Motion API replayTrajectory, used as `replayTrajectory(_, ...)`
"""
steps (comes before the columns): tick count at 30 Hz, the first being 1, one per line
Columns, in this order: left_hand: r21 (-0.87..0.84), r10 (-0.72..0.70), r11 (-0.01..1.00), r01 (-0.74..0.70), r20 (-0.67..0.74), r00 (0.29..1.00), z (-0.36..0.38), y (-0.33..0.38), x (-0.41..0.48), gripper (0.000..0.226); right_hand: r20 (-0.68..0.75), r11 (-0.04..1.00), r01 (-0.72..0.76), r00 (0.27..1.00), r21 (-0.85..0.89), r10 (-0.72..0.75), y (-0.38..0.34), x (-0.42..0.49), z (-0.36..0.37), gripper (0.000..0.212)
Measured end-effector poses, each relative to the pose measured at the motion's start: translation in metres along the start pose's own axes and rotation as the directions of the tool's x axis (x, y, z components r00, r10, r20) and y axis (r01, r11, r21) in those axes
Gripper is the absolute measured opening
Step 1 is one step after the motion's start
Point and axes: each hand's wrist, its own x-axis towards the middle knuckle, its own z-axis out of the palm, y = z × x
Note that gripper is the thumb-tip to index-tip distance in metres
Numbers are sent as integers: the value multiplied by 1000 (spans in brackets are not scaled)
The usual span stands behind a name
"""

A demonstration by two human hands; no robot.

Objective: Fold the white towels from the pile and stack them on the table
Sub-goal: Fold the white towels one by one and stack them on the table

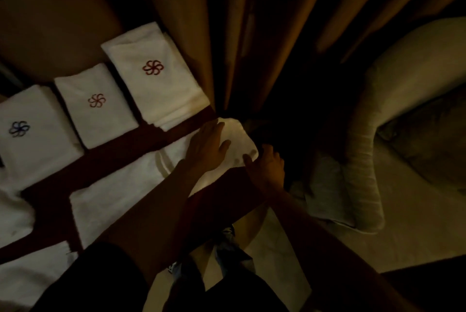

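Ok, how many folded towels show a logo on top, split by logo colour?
Red-logo towels: 2
Blue-logo towel: 1
Total: 3

Dark short sleeve (98, 276) — forearms (156, 200) bare below it.

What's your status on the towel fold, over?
Left hand flat on long white terry towel. Right hand grips its end at the dark red table edge. Three folded white crested towels behind, clear of the work.
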Motion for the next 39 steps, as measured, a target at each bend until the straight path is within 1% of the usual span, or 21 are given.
replayTrajectory(3,52,-25,998,22,62,998,11,-5,11,61,115,997,-46,993,55,40,5,10,7,70)
replayTrajectory(6,134,-9,991,-2,86,996,14,-9,17,53,178,987,-103,981,122,80,5,17,14,66)
replayTrajectory(9,146,-2,989,-8,67,998,12,-14,20,42,225,975,-145,969,171,105,5,23,19,65)
replayTrajectory(11,140,-16,990,9,51,999,11,-15,20,39,241,951,-191,962,243,131,5,25,21,62)
replayTrajectory(14,66,-36,997,36,-2,999,6,-15,21,52,208,884,-258,960,390,189,6,30,27,53)
replayTrajectory(15,25,-51,998,52,-23,998,4,-15,22,50,183,864,-262,962,430,201,6,30,27,53)
replayTrajectory(16,-3,-69,998,69,-19,997,1,-14,24,49,158,838,-257,966,481,206,6,31,28,59)
replayTrajectory(18,-18,-96,995,96,39,995,-4,-14,29,60,144,784,-259,966,564,215,7,33,28,71)
replayTrajectory(20,-26,-122,992,124,87,989,-8,-14,33,70,143,753,-258,966,605,216,-1,30,21,69)
replayTrajectory(23,-70,-110,991,118,111,988,-18,-13,33,64,124,712,-261,963,652,239,-9,25,13,67)
replayTrajectory(25,-111,-74,990,84,91,993,-30,-11,29,53,80,700,-217,971,680,224,-15,19,10,65)
replayTrajectory(26,-160,-72,984,82,71,995,-37,-10,25,46,53,702,-185,977,688,205,-20,14,8,64)
replayTrajectory(28,-299,-133,943,145,60,989,-51,-10,18,34,-22,739,-90,990,668,140,-30,1,5,61)
replayTrajectory(30,-396,-203,893,212,64,977,-64,-14,11,28,-104,779,27,993,626,48,-42,-14,4,54)
replayTrajectory(32,-454,-223,865,212,30,974,-77,-20,3,31,-166,787,137,985,602,-45,-57,-30,4,45)
replayTrajectory(35,-537,-233,821,194,-5,973,-100,-35,-14,49,-208,800,261,963,541,-173,-79,-53,7,52)
replayTrajectory(37,-566,-228,802,191,5,974,-114,-49,-28,59,-256,786,366,928,498,-269,-92,-69,10,52)
replayTrajectory(39,-570,-225,798,196,20,974,-128,-63,-45,57,-294,743,490,871,456,-394,-105,-86,16,48)
